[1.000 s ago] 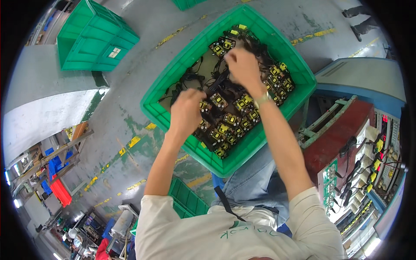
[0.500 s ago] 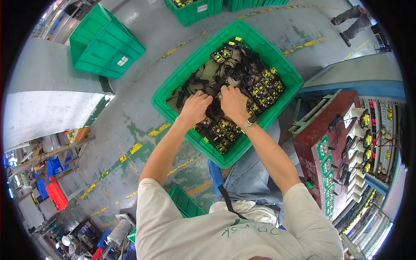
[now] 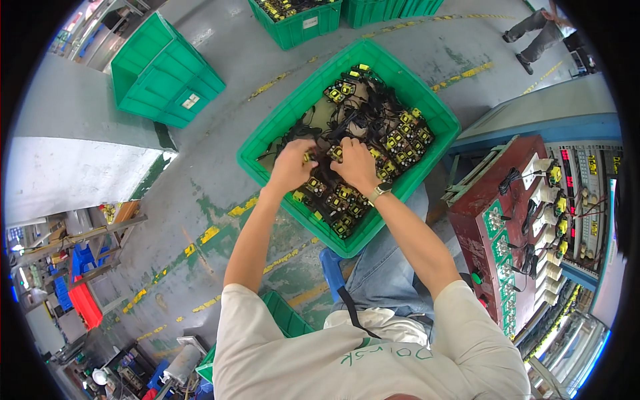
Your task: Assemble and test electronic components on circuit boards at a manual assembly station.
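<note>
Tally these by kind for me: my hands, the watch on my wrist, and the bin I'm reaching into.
Hands (left hand, right hand): 2
Wristwatch: 1
Green bin: 1
Total: 4
The circuit boards inside are too crowded to count.

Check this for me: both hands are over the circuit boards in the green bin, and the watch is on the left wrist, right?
Not quite: the head view shows the watch on the right wrist. Both left hand and right hand are over the circuit boards in the green bin.
</note>
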Available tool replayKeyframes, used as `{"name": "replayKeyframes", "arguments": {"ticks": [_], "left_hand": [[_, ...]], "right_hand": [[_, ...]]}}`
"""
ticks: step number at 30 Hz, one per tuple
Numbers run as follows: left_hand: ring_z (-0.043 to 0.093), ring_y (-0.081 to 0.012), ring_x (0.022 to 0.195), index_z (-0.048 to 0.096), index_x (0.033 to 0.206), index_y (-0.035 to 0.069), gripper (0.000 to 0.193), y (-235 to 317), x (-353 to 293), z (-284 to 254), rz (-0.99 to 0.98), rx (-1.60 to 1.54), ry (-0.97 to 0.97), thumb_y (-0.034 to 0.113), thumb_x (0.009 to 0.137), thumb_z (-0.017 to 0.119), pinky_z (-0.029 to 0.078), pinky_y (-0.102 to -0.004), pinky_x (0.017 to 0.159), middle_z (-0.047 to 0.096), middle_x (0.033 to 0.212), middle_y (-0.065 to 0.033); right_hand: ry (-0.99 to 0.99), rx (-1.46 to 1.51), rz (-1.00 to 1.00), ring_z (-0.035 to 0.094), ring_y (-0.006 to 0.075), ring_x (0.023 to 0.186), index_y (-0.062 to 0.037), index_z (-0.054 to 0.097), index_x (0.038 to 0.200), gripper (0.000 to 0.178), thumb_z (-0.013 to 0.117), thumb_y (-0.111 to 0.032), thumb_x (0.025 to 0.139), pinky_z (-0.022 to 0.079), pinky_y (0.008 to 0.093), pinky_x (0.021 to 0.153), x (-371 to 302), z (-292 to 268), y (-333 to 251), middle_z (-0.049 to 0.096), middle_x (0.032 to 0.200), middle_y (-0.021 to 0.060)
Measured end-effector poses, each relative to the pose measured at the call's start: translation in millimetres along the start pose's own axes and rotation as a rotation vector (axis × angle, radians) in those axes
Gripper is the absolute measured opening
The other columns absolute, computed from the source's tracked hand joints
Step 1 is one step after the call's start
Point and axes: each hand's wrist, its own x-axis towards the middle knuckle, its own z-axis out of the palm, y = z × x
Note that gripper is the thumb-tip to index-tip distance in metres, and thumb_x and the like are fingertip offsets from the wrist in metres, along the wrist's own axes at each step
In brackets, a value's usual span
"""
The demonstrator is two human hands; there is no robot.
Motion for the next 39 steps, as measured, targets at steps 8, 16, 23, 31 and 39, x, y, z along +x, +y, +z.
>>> {"name": "replayKeyframes", "arguments": {"ticks": [8, 16, 23, 31, 39], "left_hand": [[0.069, -0.0191, 0.102, 0.063, 0.135, 0.003, 0.042, 49.3, -11.0, -45.5, -0.285, -0.686, 0.566, 0.005, 0.096, 0.079, 0.057, -0.0325, 0.093, 0.071, 0.12, -0.009], [0.069, -0.0182, 0.101, 0.064, 0.134, 0.003, 0.042, 128.6, -8.2, -88.0, -0.142, -0.768, 0.83, 0.005, 0.096, 0.082, 0.058, -0.0313, 0.093, 0.069, 0.117, -0.0079], [0.067, -0.0123, 0.09, 0.068, 0.135, 0.002, 0.039, 153.2, 11.2, -61.0, -0.288, -1.157, 0.852, 0.01, 0.099, 0.082, 0.057, -0.0237, 0.077, 0.071, 0.107, -0.0062], [0.072, -0.0243, 0.079, 0.068, 0.117, -0.006, 0.057, -22.8, 101.6, 46.6, -0.841, -0.815, 0.868, 0.038, 0.09, 0.093, 0.064, -0.0372, 0.075, 0.073, 0.098, -0.0158], [0.07, -0.0351, 0.074, 0.072, 0.086, -0.003, 0.062, -9.5, 164.6, 85.2, -1.17, -0.326, 0.678, 0.056, 0.085, 0.091, 0.06, -0.0474, 0.076, 0.073, 0.081, -0.0152]], "right_hand": [[-0.061, 0.684, -0.15, 0.068, 0.025, 0.097, -0.0043, 0.069, 0.124, 0.045, 0.085, -0.01, 0.083, 0.056, 0.0366, 0.089, 0.0, -71.4, -20.9, 0.068, 0.12, 0.0072], [0.06, 1.271, -0.269, 0.067, 0.0167, 0.111, -0.0071, 0.066, 0.134, 0.054, 0.075, 0.015, 0.086, 0.054, 0.0311, 0.102, -7.0, -135.2, -19.1, 0.067, 0.128, 0.0049], [0.241, 1.418, -0.257, 0.067, 0.02, 0.113, -0.0098, 0.059, 0.147, 0.065, 0.076, 0.011, 0.088, 0.056, 0.0333, 0.102, -14.1, -188.3, 37.3, 0.067, 0.134, 0.0081], [-0.15, 1.484, 0.142, 0.067, 0.0146, 0.095, -0.0083, 0.064, 0.143, 0.044, 0.07, -0.002, 0.1, 0.055, 0.0259, 0.085, 83.4, -117.9, 27.6, 0.074, 0.111, 0.0071], [-0.011, 0.747, 0.17, 0.072, 0.0268, 0.082, 0.0002, 0.079, 0.108, 0.017, 0.075, -0.008, 0.093, 0.059, 0.0368, 0.072, 182.6, 9.0, 37.2, 0.076, 0.109, 0.0174]]}}
